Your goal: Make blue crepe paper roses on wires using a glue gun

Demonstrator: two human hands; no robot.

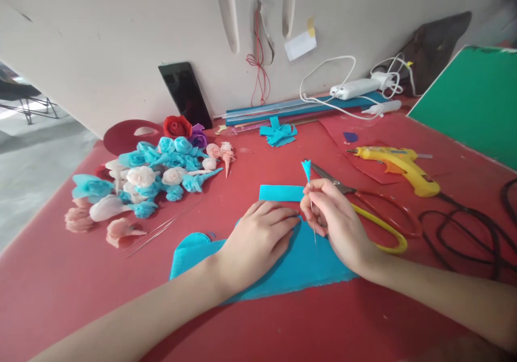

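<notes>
My left hand (262, 238) lies flat, fingers stretched, on a blue sheet (319, 270) that looks like crepe paper or thin cloth. A thin wire (314, 230) is pinched in my right hand (331, 214), its lower end hanging over the sheet. On its upper end sits a small pointed blue piece (307, 169). Beyond my hands lies a cut blue strip (280, 193). Scissors (388, 211) with red and yellow handles rest just right of my right hand, partly covered by it.
Blue, white and pink handmade flowers (141, 176) are heaped at the left, beside loose wires (157, 232). Blue scraps (278, 132) lie farther back. A yellow glue gun (399, 165) with a black cord is at the right. A phone (186, 94) leans on the wall near a power strip (355, 88).
</notes>
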